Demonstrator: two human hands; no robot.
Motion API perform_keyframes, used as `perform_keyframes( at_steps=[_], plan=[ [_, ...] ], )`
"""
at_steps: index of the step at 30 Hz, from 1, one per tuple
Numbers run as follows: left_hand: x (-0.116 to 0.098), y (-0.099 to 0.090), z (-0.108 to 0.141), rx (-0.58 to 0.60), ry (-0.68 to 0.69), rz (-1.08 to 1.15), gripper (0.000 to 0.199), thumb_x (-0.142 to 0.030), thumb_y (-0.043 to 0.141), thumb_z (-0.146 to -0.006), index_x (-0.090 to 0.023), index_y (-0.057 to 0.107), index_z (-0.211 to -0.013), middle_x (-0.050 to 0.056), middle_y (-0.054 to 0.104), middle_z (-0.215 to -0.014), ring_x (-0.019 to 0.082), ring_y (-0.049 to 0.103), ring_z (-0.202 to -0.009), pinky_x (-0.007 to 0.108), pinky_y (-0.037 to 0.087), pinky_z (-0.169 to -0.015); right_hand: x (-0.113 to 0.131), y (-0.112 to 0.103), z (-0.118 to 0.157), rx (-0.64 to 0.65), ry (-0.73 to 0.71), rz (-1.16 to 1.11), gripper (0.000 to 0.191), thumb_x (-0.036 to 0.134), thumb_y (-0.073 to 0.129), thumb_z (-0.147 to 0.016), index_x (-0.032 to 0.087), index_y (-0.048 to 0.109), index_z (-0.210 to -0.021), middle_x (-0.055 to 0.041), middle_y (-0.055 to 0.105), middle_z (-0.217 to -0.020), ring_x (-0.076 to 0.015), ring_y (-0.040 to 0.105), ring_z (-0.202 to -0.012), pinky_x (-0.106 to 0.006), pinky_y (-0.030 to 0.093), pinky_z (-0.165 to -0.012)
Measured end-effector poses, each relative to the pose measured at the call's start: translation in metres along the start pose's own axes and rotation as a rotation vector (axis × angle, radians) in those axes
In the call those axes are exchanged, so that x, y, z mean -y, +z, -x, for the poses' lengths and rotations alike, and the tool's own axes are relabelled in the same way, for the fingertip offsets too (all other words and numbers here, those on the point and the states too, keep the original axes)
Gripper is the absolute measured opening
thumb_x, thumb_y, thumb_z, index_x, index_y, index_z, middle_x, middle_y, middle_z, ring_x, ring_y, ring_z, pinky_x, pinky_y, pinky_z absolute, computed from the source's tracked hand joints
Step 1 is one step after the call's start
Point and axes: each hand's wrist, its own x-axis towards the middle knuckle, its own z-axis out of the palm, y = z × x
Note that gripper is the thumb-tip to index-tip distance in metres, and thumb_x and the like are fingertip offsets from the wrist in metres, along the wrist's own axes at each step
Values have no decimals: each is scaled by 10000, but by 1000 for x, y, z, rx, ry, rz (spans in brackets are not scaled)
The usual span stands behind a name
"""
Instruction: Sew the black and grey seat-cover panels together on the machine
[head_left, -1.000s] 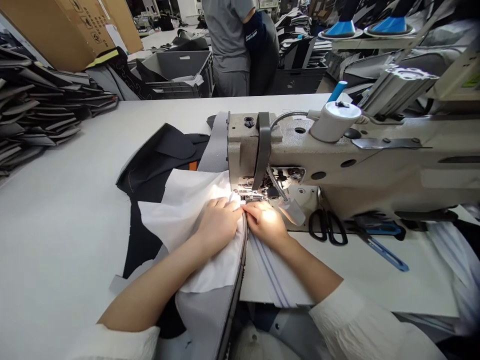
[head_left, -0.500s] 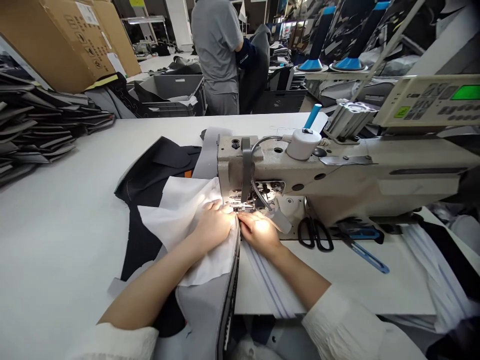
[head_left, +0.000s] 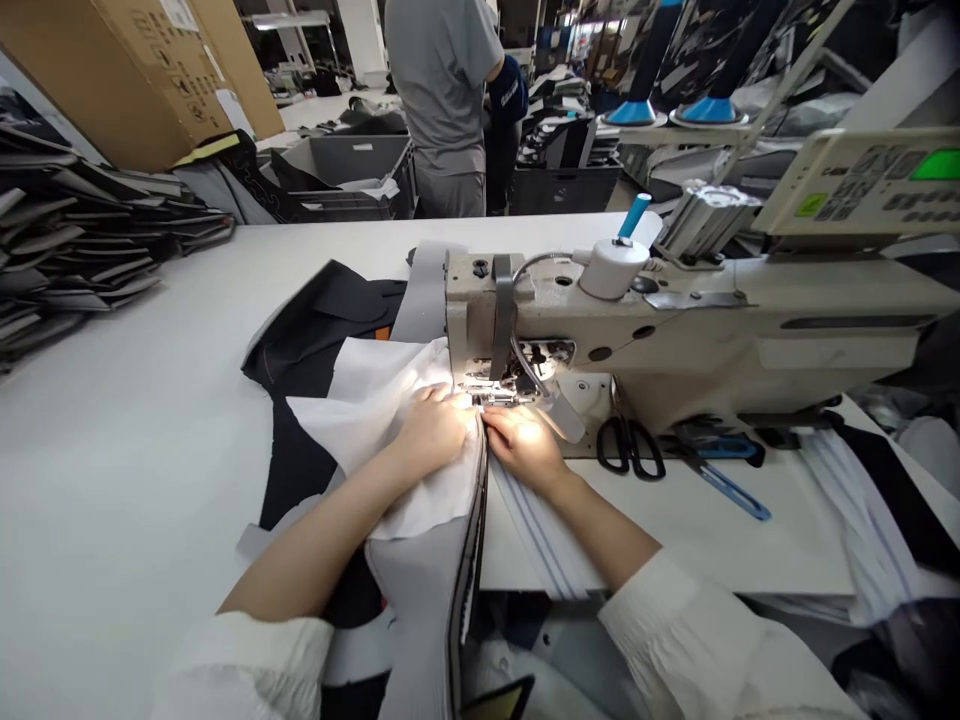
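My left hand (head_left: 433,432) lies on a white fabric sheet (head_left: 367,420) just in front of the presser foot (head_left: 491,396) of an industrial sewing machine (head_left: 637,320). My right hand (head_left: 525,450) is on the other side of the seam, with its fingertips at the fabric edge by the foot. It rests on a white fabric with blue stripes (head_left: 536,530). A grey panel with a black edge (head_left: 416,630) runs toward me between my arms. Dark fabric (head_left: 319,310) spreads left of the machine. The needle is hidden by the machine parts and glare.
Black-handled scissors (head_left: 630,448) and a blue-handled tool (head_left: 724,485) lie right of the machine. Stacked dark panels (head_left: 67,205) stand at the left. Beyond the white table (head_left: 150,400) are a grey crate (head_left: 341,175), a cardboard box (head_left: 142,70) and a standing co-worker (head_left: 442,100).
My view has swung slightly, and the machine now sits further left than a second ago. My hands stay at the presser foot. The co-worker has turned, and the dark garment beside them has moved out of view.
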Motion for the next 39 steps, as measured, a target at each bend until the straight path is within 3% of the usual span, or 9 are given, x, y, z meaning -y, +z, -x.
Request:
perform_keyframes(
  at_steps=[4,8,14,22,26,30,33,37,39],
  plan=[
    [8,7,-1,-77,10,45,215,-198,496,-764,-208,682,-873,52,672,-990,247,549,-1020,392,382,-926,15,-10,20,75,18,21,416,218,521,-821,162,545,-1232,-91,558,-1254,-246,508,-1109,-392,419,-942],
    [17,10,-7,-135,-163,76,240,-145,434,-765,-186,664,-713,63,680,-827,212,596,-875,333,438,-852,33,-14,41,79,104,55,507,254,546,-813,164,471,-1306,-122,491,-1309,-267,454,-1159,-404,383,-941],
    [18,4,-5,-220,-216,128,308,-174,376,-818,-120,645,-958,119,654,-1051,234,549,-1078,348,385,-990,41,-11,38,49,161,121,455,238,516,-825,174,497,-1275,-120,544,-1216,-262,478,-1089,-393,387,-886],
    [51,-26,98,83,-266,352,409,-246,440,-756,-195,636,-1112,46,591,-1246,218,509,-1189,356,356,-1046,60,-17,67,105,-133,20,413,205,493,-827,222,528,-1238,-95,527,-1252,-234,476,-1100,-391,388,-939],
    [70,-61,133,309,-473,551,430,-468,456,-801,-230,635,-1110,38,615,-1212,237,561,-1121,333,430,-959,13,-45,81,-85,162,243,393,210,440,-864,175,520,-1247,-147,442,-1331,-311,384,-1213,-489,332,-999],
    [52,-65,112,453,-388,367,863,-606,688,-552,-221,469,-1294,155,491,-1336,345,469,-1202,446,421,-929,-21,-61,88,-154,374,484,385,266,456,-859,136,560,-1206,-192,428,-1325,-406,324,-1242,-581,328,-969],
    [27,-44,81,416,-261,138,850,-492,813,-404,-231,555,-1171,192,305,-1452,436,257,-1313,603,294,-973,-16,-63,100,-106,258,488,310,269,441,-873,157,628,-1095,-150,554,-1174,-351,392,-1200,-504,364,-985],
    [23,-15,65,127,-51,123,96,-272,660,-708,-197,635,-762,84,521,-1275,283,361,-1276,489,283,-1037,-5,-65,120,-75,181,368,263,289,427,-886,212,640,-1019,-100,585,-1113,-271,500,-1075,-431,424,-937],
    [34,-8,69,-82,-81,199,86,-216,572,-778,-192,620,-711,63,580,-1167,221,451,-1183,430,324,-1021,-6,-68,123,-121,256,343,286,280,400,-888,195,626,-1042,-121,562,-1131,-265,521,-1041,-428,437,-916]
  ],
)
